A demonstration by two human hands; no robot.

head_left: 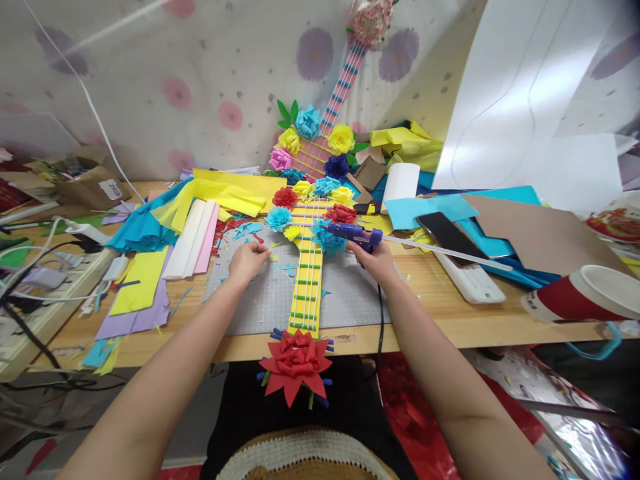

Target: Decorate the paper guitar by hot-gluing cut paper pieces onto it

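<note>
A blue hot glue gun [356, 233] with a long clear glue stick [445, 252] out of its back is gripped in my right hand [376, 261]. Its nozzle points left, over a light blue paper flower [330, 239]. My left hand [249, 261] hovers beside the paper guitar, thumb and fingers pinched together; whatever lies between them is hidden. The yellow paper guitar [306, 283] has green frets, white strings and paper flowers around its body. A big red paper flower [296, 363] covers its head, which juts over the table edge.
Under the guitar lies a grey cutting mat [350, 300] with paper scraps. A second, pink guitar [343, 87] leans on the wall. To the right are a phone [447, 235] and a paper cup [583, 293]. A power strip [50, 300] with cables stands left.
</note>
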